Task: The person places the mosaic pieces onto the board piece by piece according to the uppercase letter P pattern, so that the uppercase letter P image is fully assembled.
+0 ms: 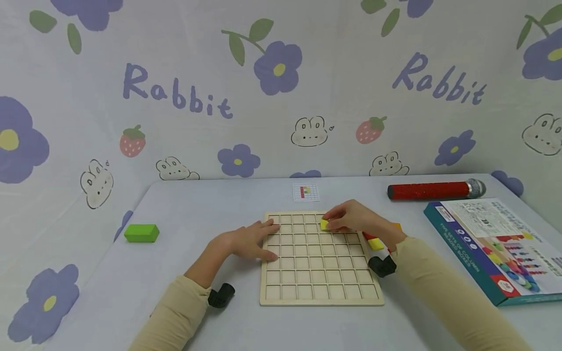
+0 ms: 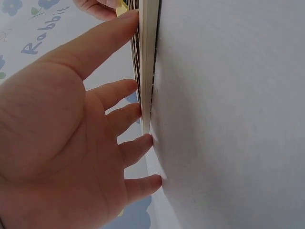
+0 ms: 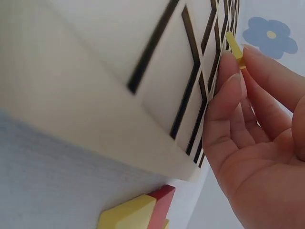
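Note:
A wooden grid board (image 1: 322, 263) with square cells lies flat on the white table. My right hand (image 1: 353, 217) pinches a small yellow block (image 1: 324, 224) between thumb and fingers over the board's far part; the right wrist view shows the yellow block (image 3: 234, 50) tilted at the fingertips. Whether it touches a cell I cannot tell. At the board's left edge my left hand (image 1: 250, 240) lies with fingers spread, the thumb and some fingertips touching the frame. In the left wrist view that hand (image 2: 71, 138) holds nothing.
Beyond the board lies a small card (image 1: 306, 192) with a coloured grid pattern. Yellow (image 1: 375, 243) and red blocks (image 3: 162, 205) sit right of the board, partly hidden by my right arm. A green block (image 1: 141, 233), a red microphone (image 1: 430, 190) and a flat box (image 1: 496, 248) are farther out.

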### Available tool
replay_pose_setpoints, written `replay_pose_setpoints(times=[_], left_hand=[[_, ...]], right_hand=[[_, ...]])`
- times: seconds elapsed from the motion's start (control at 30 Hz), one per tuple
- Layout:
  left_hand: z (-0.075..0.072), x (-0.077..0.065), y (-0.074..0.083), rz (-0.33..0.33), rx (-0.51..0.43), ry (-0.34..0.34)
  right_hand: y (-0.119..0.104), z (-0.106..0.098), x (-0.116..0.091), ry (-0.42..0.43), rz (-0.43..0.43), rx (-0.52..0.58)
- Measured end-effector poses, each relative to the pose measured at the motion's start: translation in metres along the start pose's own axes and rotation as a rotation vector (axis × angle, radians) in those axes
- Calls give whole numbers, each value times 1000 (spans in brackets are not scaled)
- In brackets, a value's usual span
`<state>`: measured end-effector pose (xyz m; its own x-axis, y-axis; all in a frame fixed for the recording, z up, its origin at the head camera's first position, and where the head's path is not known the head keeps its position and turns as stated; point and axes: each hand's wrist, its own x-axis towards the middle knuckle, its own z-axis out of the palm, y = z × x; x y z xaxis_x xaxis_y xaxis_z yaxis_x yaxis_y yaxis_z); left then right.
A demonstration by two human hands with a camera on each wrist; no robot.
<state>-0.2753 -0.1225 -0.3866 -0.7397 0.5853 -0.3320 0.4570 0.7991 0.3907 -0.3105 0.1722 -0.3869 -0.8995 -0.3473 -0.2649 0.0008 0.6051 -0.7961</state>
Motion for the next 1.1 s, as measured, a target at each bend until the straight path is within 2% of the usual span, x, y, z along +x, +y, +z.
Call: replay_pose_setpoints(times=[0.2, 0.4, 0.53, 0.63, 0.8, 0.93, 1.1], left_hand=[[0, -1, 1, -13, -11, 2], [-1, -2, 4, -8, -8, 5], [0, -2, 3, -11, -5, 4], [1, -1, 2, -16, -8, 5], [0, -2, 4, -33, -18, 3], [1, -2, 4, -39, -13, 3], [2, 0, 2, -32, -9, -1]], right_hand=[[-2, 2, 2, -4, -5, -22], [-2, 2, 1, 1, 24, -12], [1, -2, -1, -23, 1, 29], [7, -8, -3, -78, -22, 82], [17, -19, -10, -119, -1, 188], [25, -30, -20, -108, -7, 251], [39, -43, -33, -54, -34, 258]])
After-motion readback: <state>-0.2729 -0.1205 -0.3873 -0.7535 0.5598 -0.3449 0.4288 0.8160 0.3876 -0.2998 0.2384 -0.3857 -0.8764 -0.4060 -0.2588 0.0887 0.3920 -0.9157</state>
